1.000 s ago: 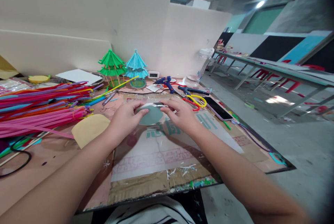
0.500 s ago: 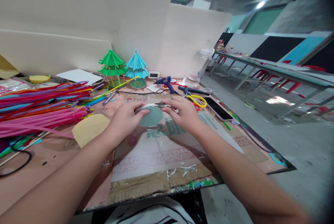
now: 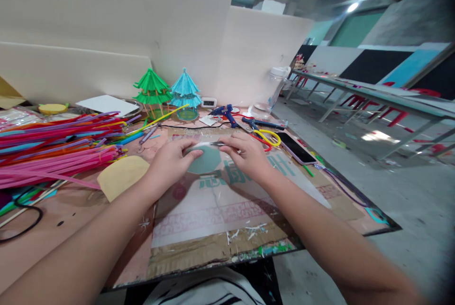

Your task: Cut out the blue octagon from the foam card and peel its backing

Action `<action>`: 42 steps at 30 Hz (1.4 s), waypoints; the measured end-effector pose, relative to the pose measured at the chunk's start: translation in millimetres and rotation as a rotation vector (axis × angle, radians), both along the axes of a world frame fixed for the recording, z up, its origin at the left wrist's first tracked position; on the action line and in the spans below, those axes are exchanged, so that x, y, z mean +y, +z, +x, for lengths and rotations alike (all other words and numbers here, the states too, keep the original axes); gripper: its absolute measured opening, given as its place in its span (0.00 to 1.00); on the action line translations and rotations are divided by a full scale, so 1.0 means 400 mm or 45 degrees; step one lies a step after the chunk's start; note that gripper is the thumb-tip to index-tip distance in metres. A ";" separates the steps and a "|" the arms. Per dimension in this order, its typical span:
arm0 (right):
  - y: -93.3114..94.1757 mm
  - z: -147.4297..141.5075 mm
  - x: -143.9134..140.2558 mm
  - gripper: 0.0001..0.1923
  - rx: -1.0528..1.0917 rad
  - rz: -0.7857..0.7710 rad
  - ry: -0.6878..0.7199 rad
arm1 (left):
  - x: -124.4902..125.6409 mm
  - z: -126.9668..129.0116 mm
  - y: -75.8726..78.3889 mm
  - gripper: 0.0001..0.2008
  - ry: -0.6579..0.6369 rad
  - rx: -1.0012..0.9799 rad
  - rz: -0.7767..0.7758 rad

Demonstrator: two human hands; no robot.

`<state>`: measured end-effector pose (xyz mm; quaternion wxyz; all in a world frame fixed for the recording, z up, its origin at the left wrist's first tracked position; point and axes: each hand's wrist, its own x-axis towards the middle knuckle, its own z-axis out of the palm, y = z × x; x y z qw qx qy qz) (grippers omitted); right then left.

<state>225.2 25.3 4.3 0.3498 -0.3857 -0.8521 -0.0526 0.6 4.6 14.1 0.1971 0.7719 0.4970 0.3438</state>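
Observation:
A flat grey-green piece of card (image 3: pixel 205 161) with a rounded, angular outline is held tilted above the printed white sheet (image 3: pixel 220 200). My left hand (image 3: pixel 173 159) pinches its left edge between thumb and fingers. On the opposite side my right hand (image 3: pixel 246 157) has its fingers closed at the upper right edge. A small dark strip shows by the right fingertips, too small to name. Yellow-handled scissors (image 3: pixel 268 138) lie just beyond my right hand. Left of my left forearm is a pale yellow card piece (image 3: pixel 122 174).
Bundled pipe cleaners (image 3: pixel 60 148) spread over the left side. Behind stand a green pavilion model (image 3: pixel 152 89) and a blue one (image 3: pixel 185 91). A glue gun (image 3: pixel 227 114), a phone (image 3: pixel 296 147) and a clear plastic bottle (image 3: pixel 276 84) are toward the right, near the table edge.
The view has shifted very slightly. Both hands keep their hold on the card piece, almost unmoved.

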 end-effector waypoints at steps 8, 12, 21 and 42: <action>-0.007 -0.003 0.001 0.14 0.111 -0.098 0.002 | 0.004 -0.007 0.001 0.13 0.067 0.021 0.009; -0.012 -0.011 -0.004 0.15 0.077 -0.061 -0.002 | 0.001 -0.002 -0.002 0.14 0.062 0.047 0.038; -0.009 -0.021 -0.017 0.17 -0.017 0.028 -0.042 | -0.017 0.014 0.003 0.13 0.012 0.091 0.059; -0.022 -0.017 0.010 0.15 0.340 -0.195 -0.073 | 0.005 -0.001 -0.004 0.13 0.063 -0.121 -0.032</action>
